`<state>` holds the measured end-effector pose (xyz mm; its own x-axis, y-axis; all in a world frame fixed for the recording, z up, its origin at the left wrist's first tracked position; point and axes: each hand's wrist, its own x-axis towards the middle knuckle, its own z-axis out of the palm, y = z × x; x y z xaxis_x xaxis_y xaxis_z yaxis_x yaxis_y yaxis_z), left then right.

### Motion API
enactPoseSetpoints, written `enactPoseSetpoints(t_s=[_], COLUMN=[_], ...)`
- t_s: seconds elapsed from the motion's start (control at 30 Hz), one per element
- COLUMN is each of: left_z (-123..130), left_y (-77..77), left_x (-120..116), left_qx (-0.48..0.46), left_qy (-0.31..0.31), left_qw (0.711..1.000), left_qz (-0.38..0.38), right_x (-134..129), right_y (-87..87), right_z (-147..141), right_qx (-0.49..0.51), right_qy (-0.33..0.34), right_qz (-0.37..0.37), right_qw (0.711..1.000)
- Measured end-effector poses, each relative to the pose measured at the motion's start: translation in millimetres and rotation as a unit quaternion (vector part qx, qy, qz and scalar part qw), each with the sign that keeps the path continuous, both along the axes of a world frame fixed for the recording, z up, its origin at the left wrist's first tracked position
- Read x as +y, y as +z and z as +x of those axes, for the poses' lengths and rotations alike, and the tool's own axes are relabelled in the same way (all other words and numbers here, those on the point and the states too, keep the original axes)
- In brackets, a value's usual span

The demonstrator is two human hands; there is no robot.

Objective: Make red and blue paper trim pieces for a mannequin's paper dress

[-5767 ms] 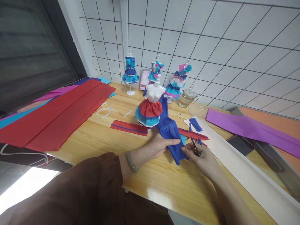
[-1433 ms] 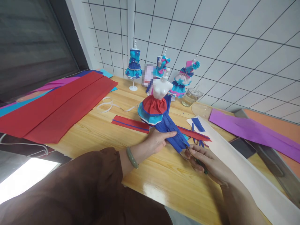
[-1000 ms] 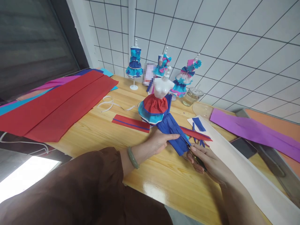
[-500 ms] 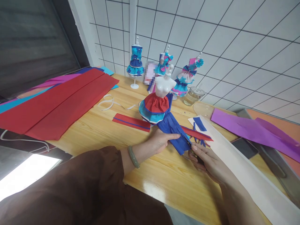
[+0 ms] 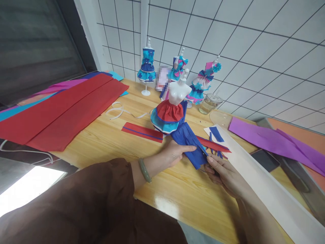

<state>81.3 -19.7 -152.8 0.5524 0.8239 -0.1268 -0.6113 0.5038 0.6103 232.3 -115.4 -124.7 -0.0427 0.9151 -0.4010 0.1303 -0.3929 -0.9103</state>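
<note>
Blue strip (image 5: pixel 190 137), head view: it lies at the centre of the surface (image 5: pixel 157 189), its near end raised between the hands; left hand (image 5: pixel 172 154), grip clamped on the strip, thumb across its top; right hand (image 5: pixel 223 171), grip closed around dark scissors (image 5: pixel 216 173), largely hidden, blades at the strip's edge; blade opening cannot be told; the strip seems steadied against the blades; mannequin (image 5: pixel 177 93) at eleven o'clock from the strip, blue offcut (image 5: pixel 216 134) at two.

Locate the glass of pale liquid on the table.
In the head view, the glass stands at the table's back, right of centre, just right of the dress form in pink, white and blue.
</note>
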Motion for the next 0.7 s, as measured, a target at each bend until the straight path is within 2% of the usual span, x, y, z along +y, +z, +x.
enactPoseSetpoints(t_s=[0.7], left_z=[-0.9], left_y=[-0.1], left_x=[0.8], left_qx=[0.005], left_qy=[-0.019], left_qw=[1.000], left_qz=[-0.007], right_x=[1.3], right_y=[0.0], right_z=[-1.1], right_qx=[-0.008], right_qy=[-0.010], right_qz=[0.018], right_qw=[1.000])
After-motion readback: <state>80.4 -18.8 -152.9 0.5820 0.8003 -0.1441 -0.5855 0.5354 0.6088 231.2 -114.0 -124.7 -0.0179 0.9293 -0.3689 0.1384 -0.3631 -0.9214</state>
